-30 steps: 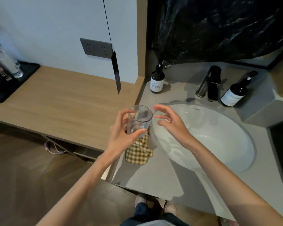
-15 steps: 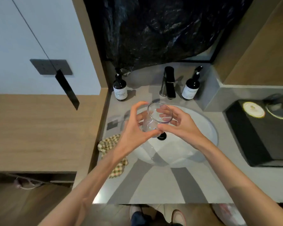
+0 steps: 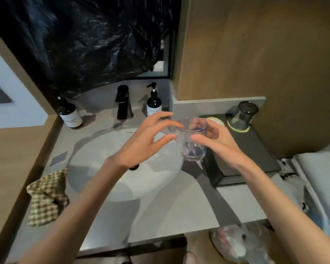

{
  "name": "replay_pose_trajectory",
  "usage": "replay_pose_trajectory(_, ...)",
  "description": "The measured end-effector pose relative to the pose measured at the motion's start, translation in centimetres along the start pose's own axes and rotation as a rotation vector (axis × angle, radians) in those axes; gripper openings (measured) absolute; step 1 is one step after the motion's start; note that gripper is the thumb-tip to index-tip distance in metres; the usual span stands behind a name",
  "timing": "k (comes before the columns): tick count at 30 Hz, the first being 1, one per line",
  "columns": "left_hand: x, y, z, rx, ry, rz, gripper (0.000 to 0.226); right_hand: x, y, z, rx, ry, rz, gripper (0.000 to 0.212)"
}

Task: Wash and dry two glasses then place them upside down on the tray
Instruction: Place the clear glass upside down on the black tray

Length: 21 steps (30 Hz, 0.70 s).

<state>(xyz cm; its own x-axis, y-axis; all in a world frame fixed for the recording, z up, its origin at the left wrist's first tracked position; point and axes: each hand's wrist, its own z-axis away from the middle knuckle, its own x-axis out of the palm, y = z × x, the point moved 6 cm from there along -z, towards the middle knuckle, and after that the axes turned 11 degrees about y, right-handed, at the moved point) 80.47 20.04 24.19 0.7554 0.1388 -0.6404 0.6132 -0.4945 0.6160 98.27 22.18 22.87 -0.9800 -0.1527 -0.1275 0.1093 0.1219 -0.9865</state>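
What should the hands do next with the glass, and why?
Probably turn the glass upside down and lower it onto the tray. The right hand holds it upright, mouth up, just beside the tray, where a second glass already stands. The left hand is open next to it.

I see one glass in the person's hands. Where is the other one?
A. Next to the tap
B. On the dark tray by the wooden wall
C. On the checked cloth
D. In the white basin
B: the second glass stands at the far corner of the dark tray, beyond the clear glass that the right hand holds.
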Motion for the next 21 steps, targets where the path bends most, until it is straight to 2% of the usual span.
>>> replay_pose_trajectory(2,2.0,2.0,-1.6,0.077,0.001,-0.084,0.025,-2.9,0.3,0.0,0.015,-0.060,0.002,0.041)
replay_pose_trajectory(4,3.8,4.0,-3.1,0.131,-0.017,-0.095,0.025,-5.5,0.5,-0.1,0.017,-0.093,0.021,0.048)
replay_pose_trajectory(8,6.6,6.7,-5.2,0.089,-0.092,-0.032,0.019,-9.3,0.7,-0.4,0.022,-0.138,0.031,0.048)
replay_pose_trajectory(13,8.1,8.4,-6.5,0.076,0.038,0.061,0.013,-11.2,1.4,-0.8,0.057,-0.153,-0.032,0.055)
replay_pose_trajectory(16,8.6,8.4,-6.6,0.091,0.132,0.043,0.014,-11.5,3.1,-0.7,0.132,-0.132,-0.187,0.074)
replay_pose_trajectory(18,8.6,7.9,-6.4,0.046,0.223,0.049,0.012,-11.4,4.5,-0.2,0.282,-0.112,-0.357,0.090)
replay_pose_trajectory(21,8.7,6.8,-5.8,-0.082,0.372,0.143,0.017,-10.2,5.4,0.5,0.452,-0.126,-0.664,0.093)
